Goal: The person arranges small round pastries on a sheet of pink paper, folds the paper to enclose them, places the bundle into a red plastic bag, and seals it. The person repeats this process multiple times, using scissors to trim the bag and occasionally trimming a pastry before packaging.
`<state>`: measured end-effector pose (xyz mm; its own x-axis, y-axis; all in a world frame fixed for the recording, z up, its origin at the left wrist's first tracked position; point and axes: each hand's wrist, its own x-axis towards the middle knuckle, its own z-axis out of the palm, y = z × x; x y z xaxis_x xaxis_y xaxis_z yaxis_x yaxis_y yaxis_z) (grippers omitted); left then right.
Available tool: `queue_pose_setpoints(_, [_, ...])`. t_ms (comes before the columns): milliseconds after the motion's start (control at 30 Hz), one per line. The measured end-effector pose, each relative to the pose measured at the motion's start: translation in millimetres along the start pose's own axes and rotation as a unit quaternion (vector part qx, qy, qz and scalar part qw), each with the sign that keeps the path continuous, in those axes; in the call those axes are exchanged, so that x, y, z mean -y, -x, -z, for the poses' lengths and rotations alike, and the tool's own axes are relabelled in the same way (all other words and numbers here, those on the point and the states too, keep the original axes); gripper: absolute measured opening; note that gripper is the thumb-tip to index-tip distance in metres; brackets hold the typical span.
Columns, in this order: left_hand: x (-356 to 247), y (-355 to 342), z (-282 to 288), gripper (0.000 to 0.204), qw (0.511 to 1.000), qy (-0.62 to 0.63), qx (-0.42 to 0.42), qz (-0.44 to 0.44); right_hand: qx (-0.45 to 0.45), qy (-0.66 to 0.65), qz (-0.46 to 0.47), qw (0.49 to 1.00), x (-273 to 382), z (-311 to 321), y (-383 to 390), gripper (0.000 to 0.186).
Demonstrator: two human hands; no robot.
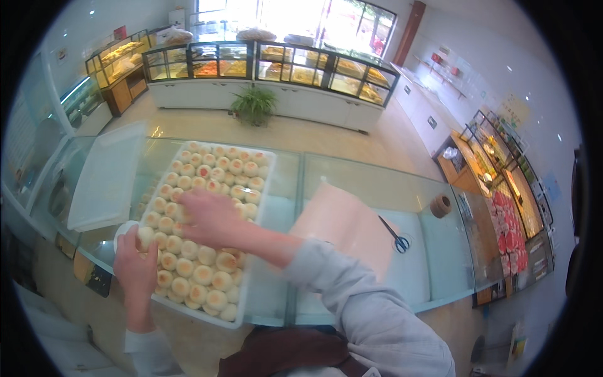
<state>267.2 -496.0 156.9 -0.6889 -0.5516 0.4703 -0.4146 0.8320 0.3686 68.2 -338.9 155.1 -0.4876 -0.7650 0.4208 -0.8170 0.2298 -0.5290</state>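
A white tray is filled with rows of pale round pastries with browned tops, some marked red, on the glass counter. My left hand grips a small white container at the tray's left edge, a pale pastry beside its fingertips. My right hand reaches across the middle of the pastries, fingers curled down among them; what they hold, if anything, is hidden. An empty white plastic tray or lid lies left of the pastries.
On the glass counter to the right lie pink paper, blue-handled scissors and a brown twine spool. Beyond are glass display cases, a potted plant and wooden shelving with red-patterned packages.
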Motion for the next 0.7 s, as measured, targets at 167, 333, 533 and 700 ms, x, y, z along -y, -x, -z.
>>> queue_pose_setpoints(167, [-127,57,-14,0.05,0.982,0.172,0.02,-0.08,-0.108,0.016,-0.122,0.987,-104,104,152,0.055])
queue_pose_setpoints(333, [-258,125,-112,0.048,0.96,0.198,0.153,-0.127,-0.185,0.039,-0.313,0.931,-206,209,303,0.052])
queue_pose_setpoints(533, [-360,176,-212,0.044,0.963,0.077,0.235,-0.11,-0.166,0.018,-0.318,0.933,-240,203,396,0.052])
queue_pose_setpoints(700, [-371,184,-255,0.04,0.979,-0.025,0.198,-0.039,-0.122,0.016,-0.258,0.958,-232,165,401,0.053])
